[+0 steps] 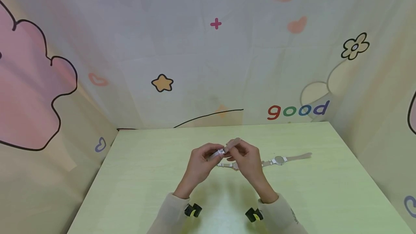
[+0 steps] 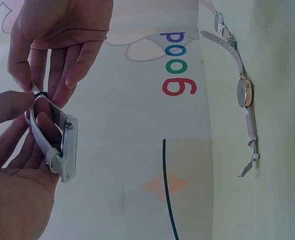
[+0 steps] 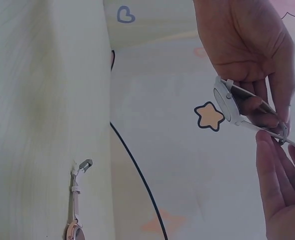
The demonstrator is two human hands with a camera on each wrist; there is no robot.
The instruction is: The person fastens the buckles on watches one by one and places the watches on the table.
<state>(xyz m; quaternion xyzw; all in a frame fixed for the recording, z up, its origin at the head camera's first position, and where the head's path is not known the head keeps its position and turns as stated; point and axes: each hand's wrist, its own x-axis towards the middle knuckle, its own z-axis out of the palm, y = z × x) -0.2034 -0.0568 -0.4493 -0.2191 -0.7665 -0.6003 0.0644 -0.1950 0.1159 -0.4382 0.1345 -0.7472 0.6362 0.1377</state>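
From the head view, both hands are raised a little above the pale green table (image 1: 146,176), close together; the left hand (image 1: 199,165) has its fingers curled round a white watch (image 1: 220,152), and the right hand (image 1: 247,158) pinches the strap end that sticks up just past its fingertips; the watch sits between the two hands, at their fingertips; on the table just beyond and to the right of the right hand lies a second watch (image 1: 278,160), stretched out flat, and the end of a third watch (image 1: 227,165) peeps out from under the hands; both forearms are in light sleeves.

From the left wrist view, the left hand (image 2: 15,165) cradles the watch (image 2: 67,147) in curled fingers, thumb on the strap above the case; the strap loops back towards the palm; the right hand (image 2: 57,40) comes from above, its thumb and fingers nipping the strap at the buckle end, touching the left thumb; well away from both hands, the second watch (image 2: 244,92) lies straight along the table (image 2: 277,150), with the third watch (image 2: 220,25) just beyond its end.

From the right wrist view, the left hand (image 3: 247,50) grips the watch (image 3: 225,102) by its case and strap; the right hand (image 3: 282,185) lies just below, fingers fairly straight, their tips meeting the strap; whether they pinch it here I cannot tell; far off on the table (image 3: 42,125) rests the second watch (image 3: 75,220), buckle end nearest.
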